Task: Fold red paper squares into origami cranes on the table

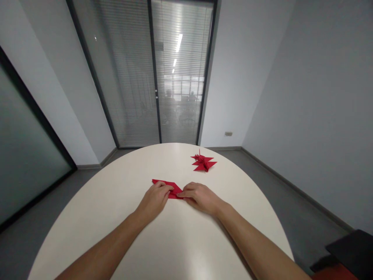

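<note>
A piece of folded red paper (pixel 175 187) lies on the pale table in front of me, partly covered by my fingers. My left hand (pixel 155 199) is closed at its left side, the curled fingers pressing on the sheet. At the right end, my right hand (pixel 201 197) pinches the paper's edge between thumb and fingers. The two hands' fingertips are close together over the fold. Farther back and to the right sits a small cluster of red folded paper figures (pixel 203 163) with pointed wings, apart from both hands.
The round white table (pixel 140 249) curves away on both sides. Behind it stands a glass partition with blinds (pixel 131 77) in a dark frame. A black and red object (pixel 354 252), perhaps a chair, is at the lower right. A wall socket (pixel 228 133) shows on the back wall.
</note>
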`<state>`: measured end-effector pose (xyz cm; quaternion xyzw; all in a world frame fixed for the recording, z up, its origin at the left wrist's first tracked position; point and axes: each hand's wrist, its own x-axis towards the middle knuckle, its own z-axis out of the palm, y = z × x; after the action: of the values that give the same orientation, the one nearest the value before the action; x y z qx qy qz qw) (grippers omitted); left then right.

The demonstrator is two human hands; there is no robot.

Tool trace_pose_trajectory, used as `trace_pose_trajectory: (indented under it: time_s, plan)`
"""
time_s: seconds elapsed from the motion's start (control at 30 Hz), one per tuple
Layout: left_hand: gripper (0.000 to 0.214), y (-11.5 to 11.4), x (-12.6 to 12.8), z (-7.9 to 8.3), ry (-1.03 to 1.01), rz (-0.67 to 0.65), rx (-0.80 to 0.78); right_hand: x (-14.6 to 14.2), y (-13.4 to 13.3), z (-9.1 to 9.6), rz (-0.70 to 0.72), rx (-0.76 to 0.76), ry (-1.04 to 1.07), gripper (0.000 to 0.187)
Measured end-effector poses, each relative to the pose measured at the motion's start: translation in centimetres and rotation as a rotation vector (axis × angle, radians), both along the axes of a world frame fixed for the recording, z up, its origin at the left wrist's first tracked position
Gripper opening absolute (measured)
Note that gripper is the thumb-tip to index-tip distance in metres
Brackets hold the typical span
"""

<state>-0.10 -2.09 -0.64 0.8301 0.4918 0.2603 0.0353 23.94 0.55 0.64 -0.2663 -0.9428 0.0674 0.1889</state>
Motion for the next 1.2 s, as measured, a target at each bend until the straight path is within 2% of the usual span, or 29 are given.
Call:
trace_pose_trajectory:
  time_s: [0.27,0.63,0.8,0.93,1.07,1.2]
  plan:
    - [0.032,0.4,-0.1,-0.5,-0.022,-0.036,0.045,-0.3,-0.5,0.6,-0.013,-0.002,-0.006,0.03]
    - [0.037,0.8,-0.4,-1.0,-0.123,-0.066,-0.041,-0.4,-0.7,0.7,-0.011,0.035,-0.027,0.03]
    - [0.037,0.9,-0.5,-1.3,-0.036,-0.007,-0.066,-0.3,-0.7,1.0,-0.009,0.073,-0.045,0.028]
    - [0.038,0.5,-0.4,-0.8,0.038,-0.001,-0.054,-0.4,-0.8,1.0,0.012,0.074,-0.042,0.029]
    - [0.04,-0.2,-0.2,-0.4,0.081,-0.051,-0.035,-0.7,-1.3,0.8,0.065,0.017,-0.053,0.046]
    - [0.051,-0.5,-0.3,-0.7,0.144,-0.108,-0.087,-0.8,-1.5,0.5,-0.009,-0.087,-0.116,0.065]
